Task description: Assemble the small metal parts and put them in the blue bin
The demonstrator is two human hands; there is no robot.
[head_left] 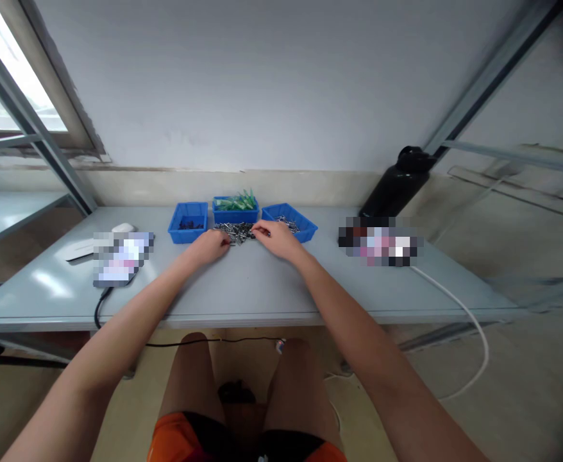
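A loose pile of small, shiny metal pieces (237, 231), perhaps screws or pins, lies on the grey table near the wall. At its left edge, my left hand (211, 246) is closed with the fingertips pressed together. My right hand (280, 239) pinches at the pile's right edge. What either hand holds is too small to make out. Around the pile stand three blue bins: the left bin (172, 235) has small dark pieces, the middle bin (236, 216) green-and-clear packets, and the right bin (308, 236) metal pieces, partly hidden by my right hand.
On the table's left lie a blurred phone (126, 260) with a black cable (97, 311) and a white rounded object (124, 228). At right a black bottle (394, 189) leans near a blurred device (382, 247) with a white cable (474, 327). Metal posts flank the table.
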